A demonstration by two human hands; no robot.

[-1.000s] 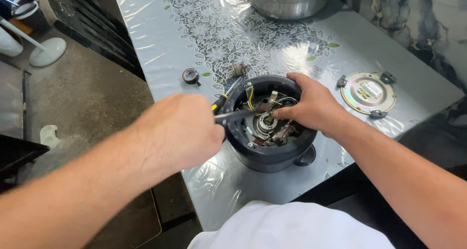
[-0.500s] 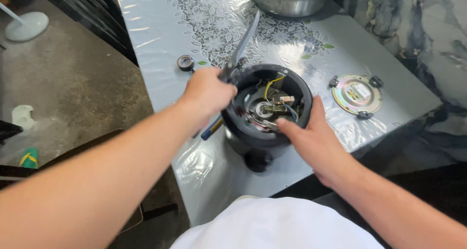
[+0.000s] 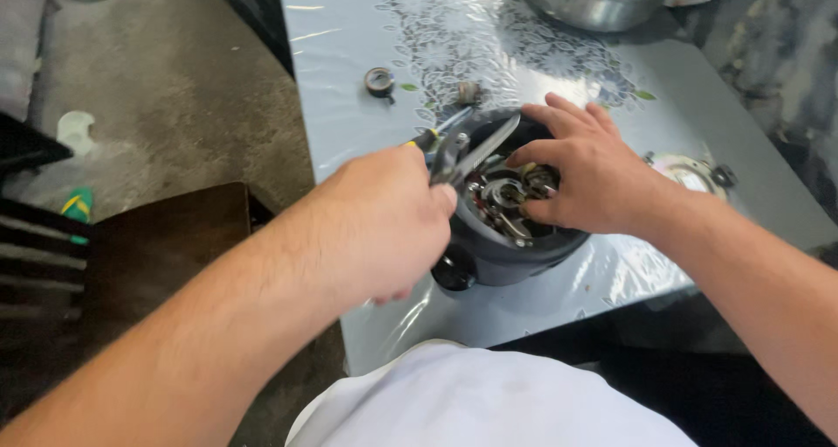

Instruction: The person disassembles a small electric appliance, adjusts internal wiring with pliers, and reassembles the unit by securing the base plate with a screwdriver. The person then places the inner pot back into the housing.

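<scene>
Our left hand (image 3: 384,224), fisted on the pliers (image 3: 463,146), has swung back over the dark appliance base (image 3: 506,237); right hand (image 3: 594,172) now fingers-spread, pinching inner parts.

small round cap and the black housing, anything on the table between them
In the head view, one small grey cylindrical part lies on the plastic-covered table between the round cap and the black housing; the remaining stretch is bare.
</scene>
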